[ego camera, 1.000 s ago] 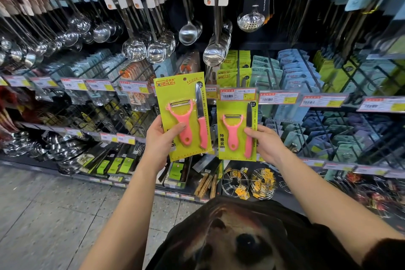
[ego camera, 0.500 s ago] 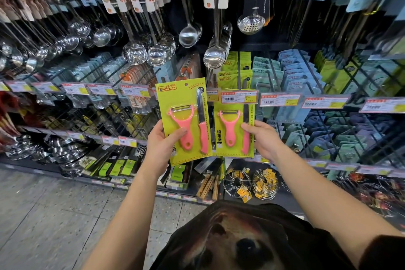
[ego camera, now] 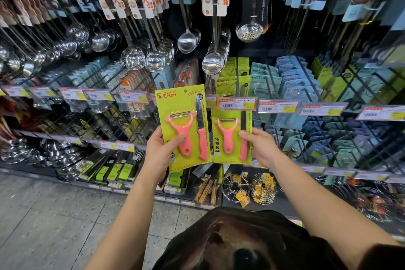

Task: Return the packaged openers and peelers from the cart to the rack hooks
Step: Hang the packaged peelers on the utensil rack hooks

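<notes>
My left hand (ego camera: 160, 151) grips a yellow-green card pack (ego camera: 182, 103) with a pink peeler and a pink-handled knife, held upright in front of the rack. A second, matching pack (ego camera: 219, 151) is in my right hand (ego camera: 260, 147), whose fingers pinch its lower right edge. This pack's top is tucked behind a price tag (ego camera: 237, 103) on the hook rail. More yellow-green packs (ego camera: 228, 81) hang on the hook behind that tag. The hook itself is hidden by the tag and packs.
Steel ladles (ego camera: 153, 59) and skimmers hang on the upper row. Blue and green carded packs (ego camera: 291, 81) fill the hooks to the right. Wire trivets (ego camera: 249, 188) and boxed items sit on the bottom shelf. Tiled floor (ego camera: 54, 215) lies to the left.
My right hand has pushed its pack up and further in, so its top now sits behind the price tag. My left hand with its pack has shifted slightly right and up.
</notes>
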`<state>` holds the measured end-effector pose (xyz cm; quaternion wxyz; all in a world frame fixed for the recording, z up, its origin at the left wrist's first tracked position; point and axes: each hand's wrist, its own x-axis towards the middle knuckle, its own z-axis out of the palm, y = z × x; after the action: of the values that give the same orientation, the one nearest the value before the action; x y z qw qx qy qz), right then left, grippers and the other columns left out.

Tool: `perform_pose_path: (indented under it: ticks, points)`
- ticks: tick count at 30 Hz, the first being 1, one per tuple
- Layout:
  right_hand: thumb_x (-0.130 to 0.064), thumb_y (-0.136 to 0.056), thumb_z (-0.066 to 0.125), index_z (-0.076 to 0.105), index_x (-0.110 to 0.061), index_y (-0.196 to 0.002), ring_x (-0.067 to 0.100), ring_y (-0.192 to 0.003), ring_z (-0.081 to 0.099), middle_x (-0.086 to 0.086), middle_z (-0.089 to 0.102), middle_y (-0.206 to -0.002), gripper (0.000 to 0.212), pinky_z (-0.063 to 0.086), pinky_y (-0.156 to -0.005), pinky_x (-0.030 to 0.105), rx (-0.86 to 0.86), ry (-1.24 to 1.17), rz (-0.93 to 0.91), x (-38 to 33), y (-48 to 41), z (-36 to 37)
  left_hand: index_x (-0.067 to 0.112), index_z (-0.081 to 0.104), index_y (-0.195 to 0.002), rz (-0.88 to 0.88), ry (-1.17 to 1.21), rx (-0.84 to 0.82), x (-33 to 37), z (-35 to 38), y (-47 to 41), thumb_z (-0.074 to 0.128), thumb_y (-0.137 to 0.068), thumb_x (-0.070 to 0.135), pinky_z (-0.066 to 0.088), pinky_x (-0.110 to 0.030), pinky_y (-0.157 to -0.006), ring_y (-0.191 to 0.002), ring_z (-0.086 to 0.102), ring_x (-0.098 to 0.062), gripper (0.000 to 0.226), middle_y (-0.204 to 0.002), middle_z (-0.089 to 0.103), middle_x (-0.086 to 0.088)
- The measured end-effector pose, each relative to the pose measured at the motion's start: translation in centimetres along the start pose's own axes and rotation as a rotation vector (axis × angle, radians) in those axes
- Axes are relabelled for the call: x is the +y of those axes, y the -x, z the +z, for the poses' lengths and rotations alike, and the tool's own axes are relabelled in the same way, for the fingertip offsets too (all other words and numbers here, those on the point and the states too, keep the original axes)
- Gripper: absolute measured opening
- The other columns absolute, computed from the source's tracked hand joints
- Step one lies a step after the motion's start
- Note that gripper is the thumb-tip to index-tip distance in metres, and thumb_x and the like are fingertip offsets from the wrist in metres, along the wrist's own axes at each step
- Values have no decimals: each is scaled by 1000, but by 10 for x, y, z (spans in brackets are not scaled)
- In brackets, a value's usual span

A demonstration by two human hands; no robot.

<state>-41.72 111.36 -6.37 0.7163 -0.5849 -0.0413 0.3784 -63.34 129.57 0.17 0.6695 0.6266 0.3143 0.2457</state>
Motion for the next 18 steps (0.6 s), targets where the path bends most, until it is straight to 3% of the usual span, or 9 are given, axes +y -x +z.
perform_pose_path:
  ticks: [3,4,7,10,12,13,14,16,18]
  points:
    - [-35,-52,99,52,-2,-142,26,-120,64,15,63,-136,107,40,-113,56,-17,-37,-22,11,-12,-7,20,69,-115,-4,1,-5,0,-2,0,75,-91,7,51,-62,-105,-106,76,-29,27,-108,81,-6]
    - [-35,-54,98,52,-2,-141,26,-119,64,14,64,-135,104,39,-113,56,-24,-39,-10,10,-11,-8,20,69,-114,-4,2,-4,1,-2,1,75,-91,7,52,-61,-104,-106,76,-29,27,-107,81,-6]
    - [-16,-83,79,59,-2,-134,25,-109,69,11,74,-118,56,43,-110,54,15,-30,52,3,1,-5,21,70,-113,-6,7,1,2,-4,1,75,-91,6,55,-60,-101,-101,77,-26,27,-105,81,-5]
    - [-12,-89,73,64,-3,-126,31,-115,67,10,75,-110,39,45,-106,53,15,-43,70,0,3,-1,21,70,-112,-7,8,1,3,-4,-1,75,-91,6,55,-59,-101,-103,77,-27,26,-105,81,-5]
    - [-7,-93,69,67,-7,-110,29,-107,68,10,74,-104,18,44,-107,52,19,-49,64,-4,2,5,20,70,-112,-6,12,-2,3,-3,-2,75,-91,6,55,-59,-100,-105,76,-30,26,-106,81,-7]
    - [-5,-93,68,64,-9,-110,25,-102,67,11,72,-106,17,43,-108,51,26,-61,57,-6,-2,7,19,69,-112,-8,13,-2,3,-3,-2,75,-91,6,55,-59,-100,-105,76,-31,26,-107,81,-8]
    - [-5,-93,68,59,-7,-120,22,-101,64,11,69,-112,28,41,-109,48,45,-55,47,-9,-5,8,18,69,-113,-11,14,-7,3,-3,-2,75,-91,5,56,-58,-99,-105,76,-31,26,-107,81,-8]
    - [-9,-88,74,38,-1,-147,22,-115,59,14,61,-130,69,33,-114,49,60,-2,19,-18,-16,10,17,69,-114,-17,11,-18,2,-3,-2,75,-91,6,58,-57,-96,-104,76,-32,27,-108,80,-10]
    - [-22,-81,79,37,-7,-151,29,-136,48,13,55,-143,83,26,-119,55,59,64,21,-23,-31,10,16,68,-114,-19,-1,-33,-1,-3,-1,75,-91,6,59,-54,-93,-103,77,-32,26,-107,80,-10]
